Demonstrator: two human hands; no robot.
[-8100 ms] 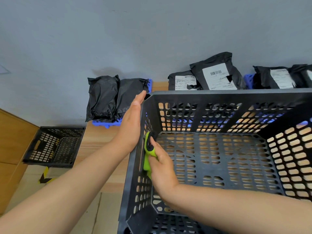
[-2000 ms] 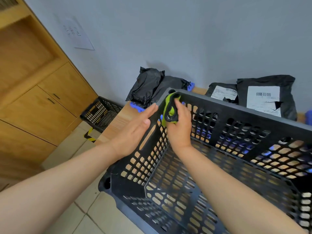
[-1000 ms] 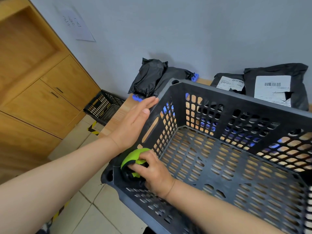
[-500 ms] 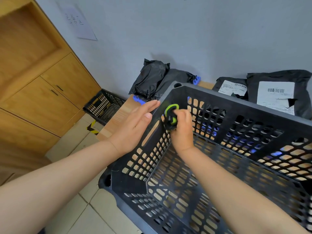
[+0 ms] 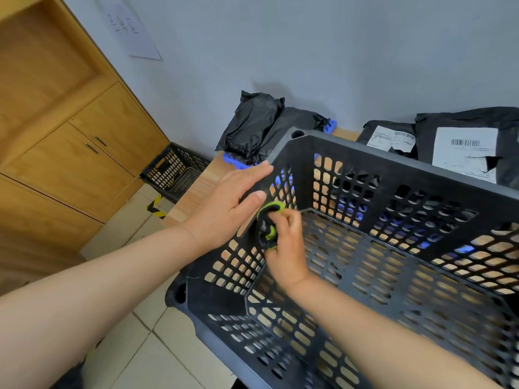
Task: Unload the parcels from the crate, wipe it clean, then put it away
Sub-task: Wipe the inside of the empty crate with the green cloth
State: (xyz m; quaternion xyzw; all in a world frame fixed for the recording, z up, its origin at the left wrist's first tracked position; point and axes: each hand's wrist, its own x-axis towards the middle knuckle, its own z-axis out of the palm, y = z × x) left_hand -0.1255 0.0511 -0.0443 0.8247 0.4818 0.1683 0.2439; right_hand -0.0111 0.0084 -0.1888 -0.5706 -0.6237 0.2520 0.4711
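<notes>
Head view: black perforated crate (image 5: pixel 365 169) sits on the wooden desk (image 5: pixel 202 189), its near corner sticking out over the tiled floor (image 5: pixel 146 346). Left hand (image 5: pixel 224 209) is flat on the outside of the crate's left wall, fingers straight and together, thumb near the rim, gripping nothing. Right hand (image 5: pixel 286 248) is inside the crate, fingers curled tight round a bunched green and black cloth (image 5: pixel 269 220), pressing it to the inner face of that same left wall, just across from the left hand; slightly motion-blurred. Parcels are outside the crate, on the desk behind it against the grey wall: two plain black parcels (image 5: pixel 252 122) at the far left corner, resting on a blue plastic piece (image 5: pixel 233 161), and two black labelled parcels (image 5: pixel 463 147) with white barcode labels at the far right, partly hidden by the crate rim. A second, smaller black crate (image 5: pixel 174 169) is on the floor left of the desk, beside a wooden cabinet (image 5: pixel 70 153). A paper sheet (image 5: pixel 132 32) is stuck on the wall above; its writing is unreadable.
</notes>
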